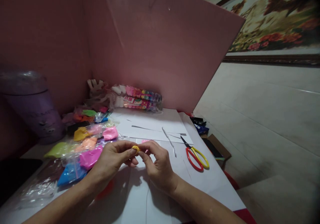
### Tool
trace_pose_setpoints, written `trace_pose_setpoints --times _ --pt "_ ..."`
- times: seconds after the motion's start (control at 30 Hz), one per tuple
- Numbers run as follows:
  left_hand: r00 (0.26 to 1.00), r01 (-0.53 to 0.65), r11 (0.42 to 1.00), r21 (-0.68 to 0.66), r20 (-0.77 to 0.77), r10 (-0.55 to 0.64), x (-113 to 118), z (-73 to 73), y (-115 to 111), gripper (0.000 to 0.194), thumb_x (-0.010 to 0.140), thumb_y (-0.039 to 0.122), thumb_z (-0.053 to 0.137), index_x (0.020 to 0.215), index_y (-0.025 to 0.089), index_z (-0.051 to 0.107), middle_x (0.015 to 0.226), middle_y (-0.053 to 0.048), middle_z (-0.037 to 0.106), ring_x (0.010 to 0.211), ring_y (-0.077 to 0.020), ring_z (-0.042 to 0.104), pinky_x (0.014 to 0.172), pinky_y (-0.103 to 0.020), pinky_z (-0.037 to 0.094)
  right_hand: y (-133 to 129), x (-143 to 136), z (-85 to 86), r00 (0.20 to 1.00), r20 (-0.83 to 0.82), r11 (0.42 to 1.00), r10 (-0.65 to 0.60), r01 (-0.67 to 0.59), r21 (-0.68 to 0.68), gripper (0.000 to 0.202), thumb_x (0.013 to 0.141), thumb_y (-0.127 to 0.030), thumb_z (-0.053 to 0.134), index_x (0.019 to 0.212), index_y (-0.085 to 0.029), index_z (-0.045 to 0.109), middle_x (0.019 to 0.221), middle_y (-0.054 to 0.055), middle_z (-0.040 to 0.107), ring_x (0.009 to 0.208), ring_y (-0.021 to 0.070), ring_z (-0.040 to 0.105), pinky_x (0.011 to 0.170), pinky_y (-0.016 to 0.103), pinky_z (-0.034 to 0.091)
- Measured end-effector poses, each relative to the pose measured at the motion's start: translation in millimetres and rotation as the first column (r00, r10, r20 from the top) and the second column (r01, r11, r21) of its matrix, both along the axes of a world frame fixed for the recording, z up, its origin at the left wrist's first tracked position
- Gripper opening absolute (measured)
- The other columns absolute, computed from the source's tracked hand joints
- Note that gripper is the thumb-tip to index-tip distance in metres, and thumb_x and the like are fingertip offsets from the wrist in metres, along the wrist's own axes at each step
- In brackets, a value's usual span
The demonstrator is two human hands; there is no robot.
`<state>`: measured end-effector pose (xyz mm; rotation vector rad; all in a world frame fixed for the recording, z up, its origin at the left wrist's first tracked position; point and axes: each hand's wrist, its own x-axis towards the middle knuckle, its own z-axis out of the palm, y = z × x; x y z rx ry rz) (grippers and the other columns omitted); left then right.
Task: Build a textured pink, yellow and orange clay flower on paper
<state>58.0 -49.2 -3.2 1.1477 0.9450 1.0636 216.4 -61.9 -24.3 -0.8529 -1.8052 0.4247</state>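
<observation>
A small yellow piece (pixel 135 148), which looks like soft clay, is pinched between the thumb and forefinger of my left hand (pixel 113 159). From the other side, the fingertips of my right hand (pixel 158 164) are closed and meet the same piece. Both hands are raised over the white table (pixel 212 187). Scissors (pixel 197 155) with one red and one yellow handle lie open to the right of my right hand. Between them and the hand rests a thin clear tool (pixel 170 142).
Bags of coloured clay (pixel 91 155) spread along the left, beside a purple tumbler (pixel 37 107). White paper (pixel 155 120) with dark strips lies behind my hands. Farther back are packaged clay sticks (pixel 140 100) against a pink panel (pixel 150 43). An open cardboard box (pixel 220 147) stands beyond the right edge.
</observation>
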Motion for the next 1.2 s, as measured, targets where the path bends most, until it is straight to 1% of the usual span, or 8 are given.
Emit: trace_pose_setpoints --times 0.13,0.3,0.5,0.6,0.77,0.97,1.13,1.2 --pt "0.997 0.069 0.998 0.007 0.013 -0.069 0.4 -1.6 0.5 0.027 0.061 0.028 0.079 0.086 0.017 0.074 0.080 -0.006 0.075 0.068 -0.0195 0.068 0.062 -0.029 0.054 3.2 -0.1 -0.9 0.995 -0.090 0.986 -0.035 0.019 -0.164 0.011 0.086 -0.016 0.055 0.089 -0.018 0.065 0.080 0.004 0.065 0.073 0.0154 0.059 0.064 0.028 0.050" --pt "0.991 0.068 0.996 0.060 -0.123 -0.060 -0.6 -2.8 -1.1 0.025 0.068 0.027 0.074 0.091 0.019 0.072 0.080 -0.005 0.074 0.063 -0.0185 0.067 0.051 -0.025 0.050 6.3 -1.5 -6.0 0.949 -0.315 0.928 0.021 -0.135 -0.346 0.008 0.086 -0.023 0.056 0.089 -0.017 0.061 0.076 0.001 0.063 0.063 0.0120 0.057 0.054 0.024 0.050" --pt "0.987 0.040 0.988 0.150 -0.158 -0.016 -0.6 -3.7 -0.7 0.020 0.073 0.036 0.069 0.074 0.016 0.068 0.060 -0.001 0.065 0.051 -0.0140 0.060 0.047 -0.023 0.046 1.6 -1.1 -2.4 0.983 -0.168 0.975 0.079 -0.111 -0.191 0.011 0.086 -0.021 0.054 0.089 -0.018 0.064 0.077 0.003 0.062 0.066 0.0131 0.059 0.057 0.025 0.052" --pt "0.993 0.038 0.992 0.121 -0.119 -0.024 -0.5 -4.3 0.0 0.023 0.071 0.039 0.071 0.071 0.016 0.067 0.053 0.001 0.061 0.047 -0.0123 0.056 0.047 -0.022 0.046 0.6 -0.8 -1.2 0.993 -0.109 0.991 0.051 -0.064 -0.121 0.007 0.083 -0.018 0.059 0.087 -0.017 0.065 0.078 0.003 0.064 0.070 0.0146 0.060 0.063 0.028 0.052" --pt "0.997 0.081 0.997 0.003 -0.013 -0.081 -1.8 -1.9 -0.3 0.027 0.076 0.042 0.068 0.081 0.015 0.071 0.078 -0.006 0.071 0.063 -0.0169 0.065 0.053 -0.025 0.051 3.9 0.3 -4.4 0.992 -0.125 0.984 -0.036 0.013 -0.178 0.007 0.084 -0.015 0.058 0.088 -0.018 0.064 0.079 0.003 0.065 0.071 0.0143 0.060 0.064 0.027 0.051" --pt "0.996 0.076 0.987 -0.144 0.052 -0.070 -2.7 -0.4 0.0 0.024 0.065 0.034 0.079 0.076 0.015 0.070 0.073 -0.006 0.071 0.067 -0.0199 0.067 0.050 -0.024 0.050 5.0 1.5 -6.4 0.994 -0.107 0.987 0.001 -0.018 -0.157 0.009 0.085 -0.015 0.057 0.088 -0.018 0.064 0.080 0.003 0.063 0.070 0.0145 0.059 0.064 0.028 0.051" --pt "0.999 0.054 0.996 -0.065 0.003 -0.054 -2.5 -3.9 1.1 0.023 0.063 0.032 0.081 0.070 0.013 0.071 0.064 -0.003 0.067 0.052 -0.0117 0.058 0.049 -0.021 0.047 2.3 1.3 -7.2 0.997 -0.028 0.997 0.075 -0.075 0.022 0.017 0.083 -0.008 0.051 0.092 -0.018 0.061 0.080 0.004 0.063 0.074 0.0159 0.059 0.067 0.030 0.051" --pt "0.999 0.033 0.999 -0.041 -0.009 -0.033 -3.0 -5.7 1.4 0.021 0.063 0.032 0.080 0.068 0.013 0.071 0.059 -0.002 0.066 0.049 -0.0101 0.057 0.049 -0.020 0.046 1.5 0.6 -7.6 0.996 -0.034 0.996 0.087 -0.086 0.020 0.020 0.083 -0.007 0.050 0.095 -0.018 0.061 0.082 0.004 0.063 0.074 0.0158 0.059 0.067 0.029 0.051"
